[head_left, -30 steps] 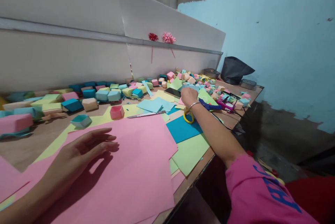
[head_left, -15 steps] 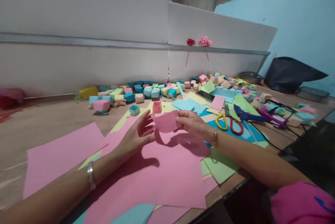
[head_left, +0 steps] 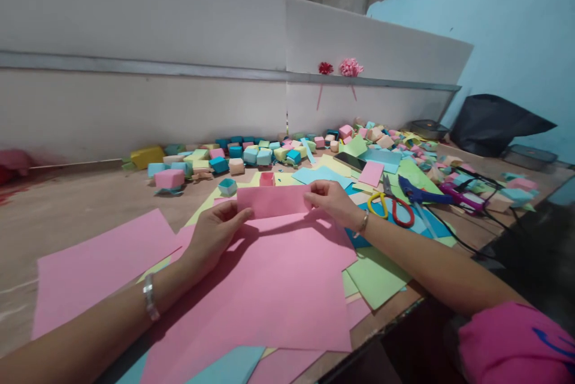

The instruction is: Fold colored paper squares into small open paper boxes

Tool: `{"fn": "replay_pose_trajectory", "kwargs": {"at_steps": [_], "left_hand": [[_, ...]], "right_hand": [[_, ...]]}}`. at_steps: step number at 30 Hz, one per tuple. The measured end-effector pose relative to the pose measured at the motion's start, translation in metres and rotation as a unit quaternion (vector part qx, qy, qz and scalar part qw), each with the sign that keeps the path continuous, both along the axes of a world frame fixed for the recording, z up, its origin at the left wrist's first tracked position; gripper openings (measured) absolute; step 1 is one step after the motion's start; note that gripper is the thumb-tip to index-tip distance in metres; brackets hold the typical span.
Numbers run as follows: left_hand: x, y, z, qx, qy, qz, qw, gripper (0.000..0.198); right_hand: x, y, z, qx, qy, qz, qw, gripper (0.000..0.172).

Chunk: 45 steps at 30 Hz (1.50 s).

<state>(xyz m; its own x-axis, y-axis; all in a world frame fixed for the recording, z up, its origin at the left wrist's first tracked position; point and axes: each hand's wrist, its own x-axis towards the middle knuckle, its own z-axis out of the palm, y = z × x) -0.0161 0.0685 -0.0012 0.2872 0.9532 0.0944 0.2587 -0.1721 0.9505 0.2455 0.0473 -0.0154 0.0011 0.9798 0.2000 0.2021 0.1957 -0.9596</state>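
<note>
A pink paper strip (head_left: pixel 276 201) is stretched between my two hands, upright above a large pink sheet (head_left: pixel 278 288). My left hand (head_left: pixel 215 231) pinches its left end between thumb and fingers. At the other end, my right hand (head_left: pixel 332 201) grips the strip's right edge. Just behind the strip stand a small open pink paper box (head_left: pixel 266 179) and a small light-blue paper box (head_left: pixel 227 187). Scissors with a yellow and a red handle loop (head_left: pixel 403 213) lie to the right of my right hand.
Many small coloured paper boxes (head_left: pixel 249 156) line the wall. To the right lie a blue glue gun (head_left: pixel 422 195), a purple tool (head_left: pixel 462 197) with black cords, a dark phone (head_left: pixel 350 161) and green paper (head_left: pixel 380 276). Another pink sheet (head_left: pixel 105 267) lies left. The table's front edge (head_left: pixel 381 333) runs at lower right.
My left hand has closed on the left end of the pink strip, where before it was open beside it. The strip, curved before, is now pulled out straight and wide.
</note>
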Motion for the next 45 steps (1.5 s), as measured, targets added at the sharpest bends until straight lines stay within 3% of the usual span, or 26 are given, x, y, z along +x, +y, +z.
{"fn": "replay_pose_trajectory", "kwargs": {"at_steps": [5, 7, 10, 13, 16, 20, 24, 29, 33, 38, 41, 45], "left_hand": [[-0.002, 0.010, 0.003, 0.027, 0.092, 0.063, 0.993, 0.034], [-0.003, 0.017, 0.001, 0.062, 0.139, 0.094, 0.984, 0.034], [-0.004, 0.024, -0.003, 0.063, 0.168, 0.081, 0.980, 0.045], [-0.004, 0.027, -0.007, 0.053, 0.171, 0.071, 0.981, 0.058], [-0.005, 0.027, -0.008, 0.047, 0.161, 0.061, 0.984, 0.058], [-0.004, 0.031, -0.007, 0.041, 0.228, 0.077, 0.970, 0.049], [-0.003, 0.035, -0.002, 0.126, 0.340, 0.080, 0.929, 0.039], [-0.003, 0.036, 0.002, 0.159, 0.370, 0.063, 0.913, 0.038], [-0.003, 0.039, -0.001, 0.159, 0.365, 0.074, 0.914, 0.035], [-0.006, 0.039, -0.009, 0.188, 0.291, 0.072, 0.935, 0.021], [-0.008, 0.039, -0.012, 0.188, 0.281, 0.072, 0.938, 0.017], [-0.010, 0.040, -0.013, 0.193, 0.267, 0.086, 0.940, 0.018]], "right_hand": [[-0.007, 0.000, -0.008, -0.028, -0.108, 0.005, 0.994, 0.005], [-0.005, 0.002, -0.005, 0.005, -0.170, 0.016, 0.985, 0.007], [0.011, 0.009, 0.003, 0.098, -0.315, -0.009, 0.944, 0.014], [0.038, 0.022, 0.008, 0.117, -0.380, -0.070, 0.915, 0.018], [0.057, 0.033, 0.006, 0.111, -0.443, -0.102, 0.884, 0.019], [0.053, 0.036, 0.001, 0.120, -0.517, -0.083, 0.843, 0.014], [0.040, 0.040, -0.007, 0.118, -0.579, -0.081, 0.803, 0.017], [0.042, 0.039, -0.006, 0.127, -0.613, -0.092, 0.774, 0.018], [0.043, 0.031, 0.006, 0.151, -0.589, -0.123, 0.785, 0.023], [0.044, 0.021, 0.018, 0.177, -0.503, -0.126, 0.837, 0.033], [0.049, 0.021, 0.016, 0.140, -0.436, -0.026, 0.889, 0.027], [0.058, 0.023, 0.010, 0.103, -0.415, 0.057, 0.902, 0.024]]}}
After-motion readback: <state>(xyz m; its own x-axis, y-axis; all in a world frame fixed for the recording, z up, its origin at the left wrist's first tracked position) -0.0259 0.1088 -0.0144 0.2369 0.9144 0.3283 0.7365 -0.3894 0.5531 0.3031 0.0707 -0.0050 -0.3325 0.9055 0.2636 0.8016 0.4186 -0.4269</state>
